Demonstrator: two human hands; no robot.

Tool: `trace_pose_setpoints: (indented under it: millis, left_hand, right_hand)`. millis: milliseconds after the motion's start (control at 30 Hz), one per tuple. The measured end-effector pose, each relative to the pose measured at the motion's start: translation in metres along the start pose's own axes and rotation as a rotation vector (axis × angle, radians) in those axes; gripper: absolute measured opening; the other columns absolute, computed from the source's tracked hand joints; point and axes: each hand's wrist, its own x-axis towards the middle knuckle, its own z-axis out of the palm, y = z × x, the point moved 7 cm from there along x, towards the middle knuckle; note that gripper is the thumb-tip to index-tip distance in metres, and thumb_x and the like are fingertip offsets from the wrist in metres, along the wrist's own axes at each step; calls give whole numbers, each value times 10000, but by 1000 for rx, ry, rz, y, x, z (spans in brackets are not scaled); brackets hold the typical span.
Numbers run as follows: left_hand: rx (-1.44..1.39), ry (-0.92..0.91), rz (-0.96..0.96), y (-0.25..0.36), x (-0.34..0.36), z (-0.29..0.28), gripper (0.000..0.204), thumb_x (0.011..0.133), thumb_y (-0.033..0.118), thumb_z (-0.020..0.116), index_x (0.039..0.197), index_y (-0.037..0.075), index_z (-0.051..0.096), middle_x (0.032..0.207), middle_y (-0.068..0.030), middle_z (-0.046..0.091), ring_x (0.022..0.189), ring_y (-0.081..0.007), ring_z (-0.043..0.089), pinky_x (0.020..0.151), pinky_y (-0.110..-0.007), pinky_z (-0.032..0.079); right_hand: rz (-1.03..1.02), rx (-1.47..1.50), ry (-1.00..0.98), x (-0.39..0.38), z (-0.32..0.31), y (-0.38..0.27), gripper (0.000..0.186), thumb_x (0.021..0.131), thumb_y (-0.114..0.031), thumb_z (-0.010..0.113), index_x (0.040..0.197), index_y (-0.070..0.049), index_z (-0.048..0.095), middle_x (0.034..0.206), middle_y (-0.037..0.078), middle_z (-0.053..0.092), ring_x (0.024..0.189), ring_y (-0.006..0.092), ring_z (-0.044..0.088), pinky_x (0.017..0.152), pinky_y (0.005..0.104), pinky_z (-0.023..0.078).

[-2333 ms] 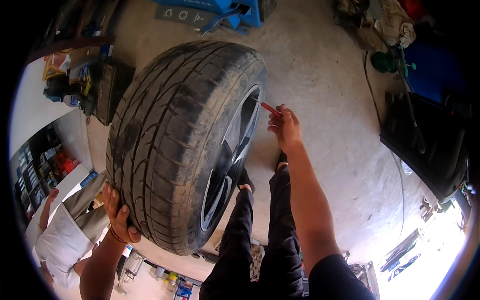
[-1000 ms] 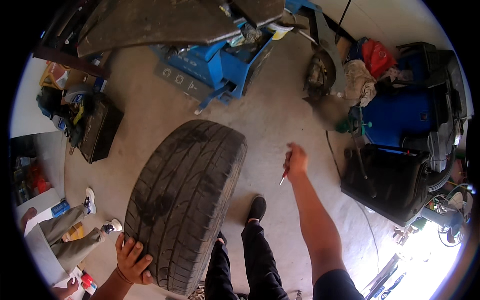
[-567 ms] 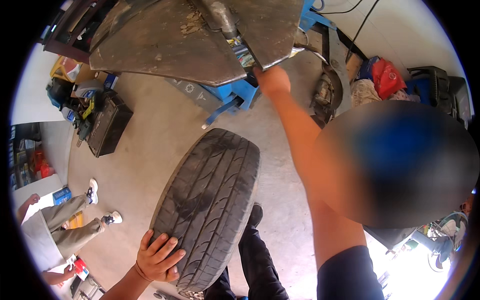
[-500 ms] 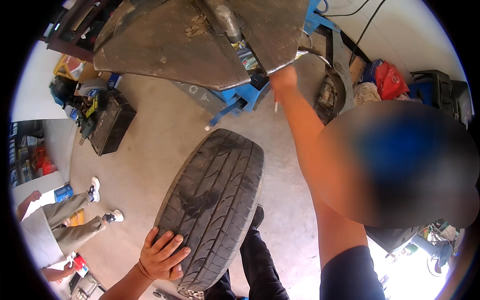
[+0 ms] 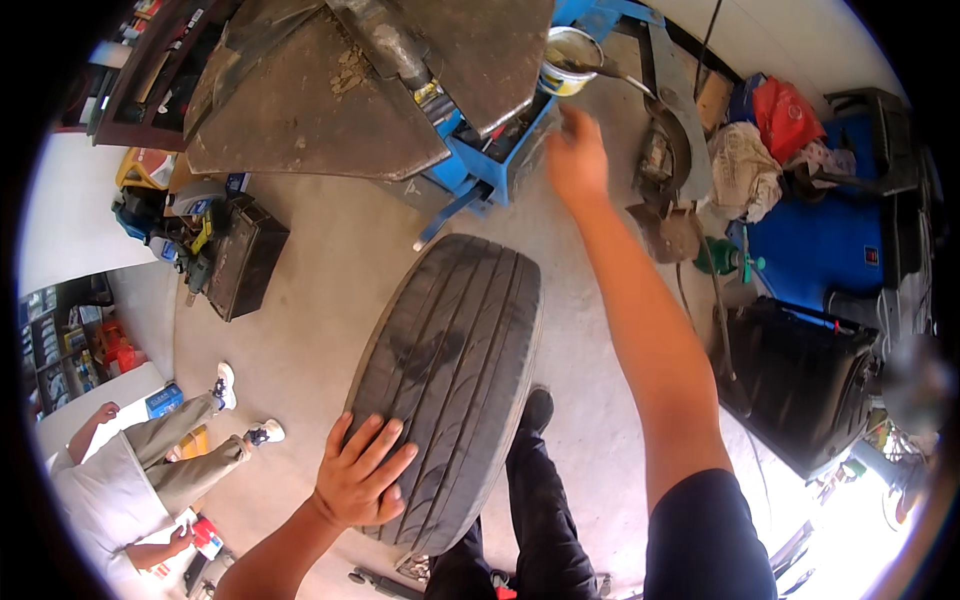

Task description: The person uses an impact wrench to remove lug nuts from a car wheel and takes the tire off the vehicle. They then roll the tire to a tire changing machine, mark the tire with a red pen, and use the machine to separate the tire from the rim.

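Note:
A worn black tyre (image 5: 450,390) stands upright on the floor in front of my legs, its tread toward me. My left hand (image 5: 365,475) lies on the near left part of the tread, fingers spread. My right hand (image 5: 580,160) is stretched forward, just short of a white bucket (image 5: 570,60) with a brush (image 5: 610,72) lying across its rim. Its fingers are partly stretched and look apart; I see nothing in them, though some are hidden. Left of that hand is a blue machine base with an open tray (image 5: 500,145), under a large brown metal turntable (image 5: 310,110).
A black battery-like box (image 5: 250,258) and bottles stand at the left. Another person (image 5: 150,470) is at the lower left. At the right are a curved metal arm (image 5: 685,150), a red bag (image 5: 785,115), a blue panel (image 5: 815,240) and a black case (image 5: 790,375). A hose runs along the floor there.
My right hand has come out from beside the turntable's edge, and the bucket now shows beyond it. The view has shifted to the right. My left hand stays on the tyre.

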Motion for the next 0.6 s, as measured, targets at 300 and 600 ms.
trace_pose_setpoints:
  millis: [300,600]
  left_hand:
    - [33,-69,102,21,86,4,543,877,246,477,1384,67,560,1511,-197,464,1407,-392,415,1167,-581,236]
    - [92,-49,251,35,161,2,530,919,229,471,1404,24,529,1505,-197,469,1398,-412,410,1161,-502,297]
  right_hand:
    - [1188,909,-112,-470,-109,-54,612,1039,-476,521,1443,-18,481,1449,156,515,1336,257,490,1100,389,402]
    - [730,416,237,-468,-121,-143,474,1076,-299,455,1417,31,469,1408,258,508,1351,382,460,1139,391,333]
